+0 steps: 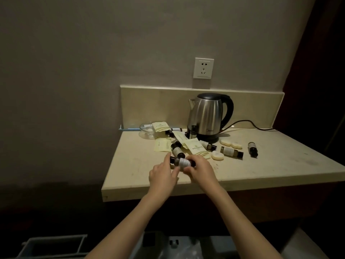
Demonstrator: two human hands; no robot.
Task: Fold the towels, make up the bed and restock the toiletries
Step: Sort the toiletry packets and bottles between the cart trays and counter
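Glass of a dark brown tint formed the small toiletry bottle (182,162), a cylinder with a pale paper label and a black cap, lying on its side near the front of the cream stone counter (261,171). The right hand (200,170) curled its fingers around the bottle's right end, gripping it. The left hand (164,171) reached in beside it with its forefinger stretched straight to the cap end, the other fingers loosely bent. Behind lay more brown bottles (231,151), flat cream paper sachets (195,148) and round white soaps (217,155), scattered. Farther back stood a brushed steel kettle (207,116) with a black handle, and a clear glass dish (147,128) by the wall.
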